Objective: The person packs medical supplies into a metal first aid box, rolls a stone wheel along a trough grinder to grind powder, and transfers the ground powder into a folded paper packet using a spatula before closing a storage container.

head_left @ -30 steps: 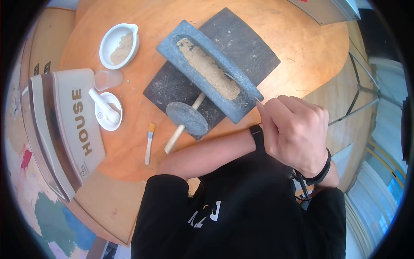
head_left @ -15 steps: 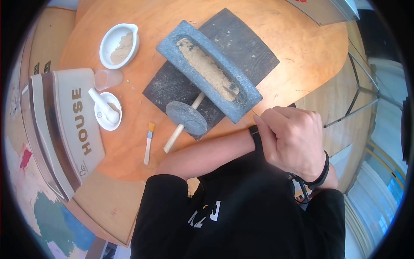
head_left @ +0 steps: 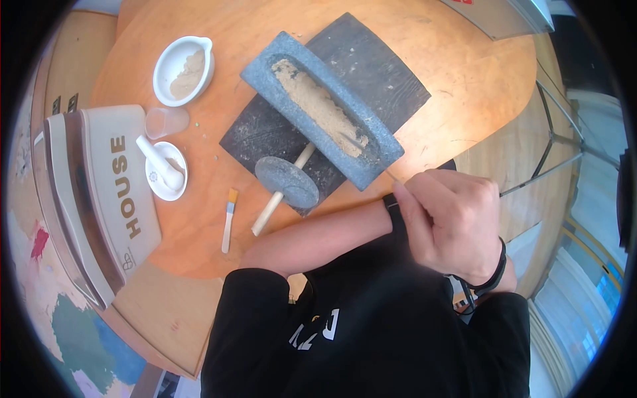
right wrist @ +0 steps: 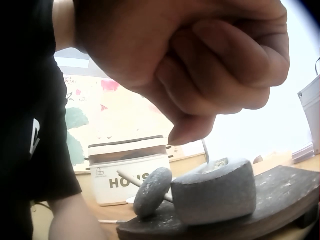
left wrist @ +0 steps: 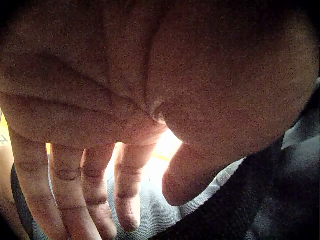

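Observation:
Past the near end of the grey stone trough (head_left: 292,79), the right hand (head_left: 454,222) pinches a thin tool (head_left: 393,176) between thumb and forefinger, other fingers curled. In the right wrist view the tool (right wrist: 205,150) slants from the right hand (right wrist: 200,65) to the trough (right wrist: 215,195). Light-brown powder (head_left: 315,103) lies along the hollow; the tool's far end is hard to make out. The left hand is hidden in the head view, its forearm across the body. In the left wrist view the left hand (left wrist: 125,100) hangs with loose fingers and holds nothing.
A dark board (head_left: 371,56) lies under the trough. Against it leans a stone wheel (head_left: 286,182) on a wooden rod. To the left are a brush (head_left: 229,219), mortar and pestle (head_left: 159,162), clear cup (head_left: 166,123), powder bowl (head_left: 162,69) and HOUSE box (head_left: 123,192).
The right hand has shifted slightly down and left in the head view, still pinching the tool. The powder near the trough's near end looks slightly disturbed.

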`<state>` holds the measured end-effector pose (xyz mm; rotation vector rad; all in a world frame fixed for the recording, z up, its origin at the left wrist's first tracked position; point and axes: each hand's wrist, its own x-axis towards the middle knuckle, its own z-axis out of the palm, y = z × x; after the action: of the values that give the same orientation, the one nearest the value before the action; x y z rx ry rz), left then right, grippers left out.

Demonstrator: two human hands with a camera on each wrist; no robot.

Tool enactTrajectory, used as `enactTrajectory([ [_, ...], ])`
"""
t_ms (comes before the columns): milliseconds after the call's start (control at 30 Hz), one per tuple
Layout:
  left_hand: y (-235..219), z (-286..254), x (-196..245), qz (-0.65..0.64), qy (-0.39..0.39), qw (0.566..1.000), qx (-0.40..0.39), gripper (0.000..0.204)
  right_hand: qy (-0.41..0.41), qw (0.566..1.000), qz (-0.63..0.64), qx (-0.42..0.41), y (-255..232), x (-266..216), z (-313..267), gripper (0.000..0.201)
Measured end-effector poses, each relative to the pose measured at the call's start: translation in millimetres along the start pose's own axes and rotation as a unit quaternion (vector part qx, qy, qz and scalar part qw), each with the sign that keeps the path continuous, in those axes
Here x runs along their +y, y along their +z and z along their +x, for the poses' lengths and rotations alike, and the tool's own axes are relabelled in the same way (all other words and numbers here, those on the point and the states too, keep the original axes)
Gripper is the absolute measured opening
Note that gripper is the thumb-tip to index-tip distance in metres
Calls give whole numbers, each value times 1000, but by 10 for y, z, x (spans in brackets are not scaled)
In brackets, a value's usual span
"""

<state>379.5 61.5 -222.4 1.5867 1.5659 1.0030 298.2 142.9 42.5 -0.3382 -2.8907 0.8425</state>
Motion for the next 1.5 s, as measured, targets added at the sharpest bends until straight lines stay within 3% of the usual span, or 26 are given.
enactTrajectory([
  [100, -26, -9, 13, -4, 0, 1000, -2, 18, 2, 999, -5, -32, 38, -8, -28, 18],
  [600, -192, -70, 78, -24, -5, 1000, -2, 17, -18, 997, 63, -28, 68, 116, -158, 14],
  [833, -283, -75, 122, -31, 1, 1000, -2, 17, -20, 999, 39, -14, 30, 112, -139, 15],
  [900, -313, -74, 133, -32, 2, 999, -1, 16, -16, 999, -5, -43, 18, 106, -87, 19],
  [1000, -374, -72, 145, -34, 5, 999, 2, 16, -17, 998, -60, -25, 55, 125, -9, 22],
  [1100, -451, -71, 140, -32, 5, 999, 6, 16, -12, 999, -29, 22, 75, 39, 47, 22],
  [1300, -597, -53, 195, -36, 8, 999, 5, 16, -7, 999, -46, -10, 106, 53, 168, 23],
  [1433, -702, -24, 239, -36, 10, 999, 4, 15, -6, 999, -29, 23, 84, 54, 196, 23],
  [1500, -747, -11, 284, -35, 10, 999, 4, 15, -5, 998, -49, -48, 76, 73, 210, 23],
])
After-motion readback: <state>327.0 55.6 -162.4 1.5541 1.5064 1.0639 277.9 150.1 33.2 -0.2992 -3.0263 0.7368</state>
